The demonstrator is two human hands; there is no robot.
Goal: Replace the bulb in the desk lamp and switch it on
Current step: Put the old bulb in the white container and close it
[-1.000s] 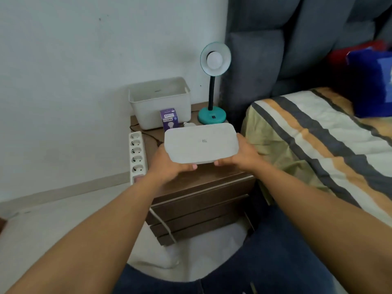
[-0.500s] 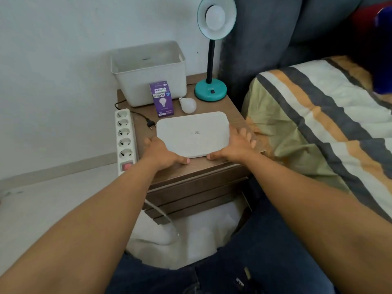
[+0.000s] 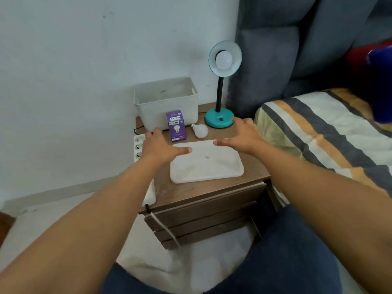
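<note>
A teal desk lamp [image 3: 219, 119] stands at the back right of the wooden nightstand [image 3: 203, 192], with a white bulb [image 3: 224, 59] in its shade facing me. A loose white bulb [image 3: 200, 130] lies in front of the lamp base, beside an upright purple bulb box [image 3: 176, 126]. A flat white lid [image 3: 206, 164] rests on the nightstand top. My left hand [image 3: 161, 146] hovers open over the lid's far left corner. My right hand [image 3: 241, 134] hovers open over its far right corner, fingertips close to the lamp base.
An open white storage bin [image 3: 167, 102] sits at the back left of the nightstand. A white power strip [image 3: 139, 145] lies along its left edge, partly hidden by my left arm. A bed with a striped blanket [image 3: 328, 132] and a grey headboard [image 3: 297, 49] stands to the right.
Both hands set the white lid down on the nightstand, let go of it and moved forward, away from me, with fingers spread.
</note>
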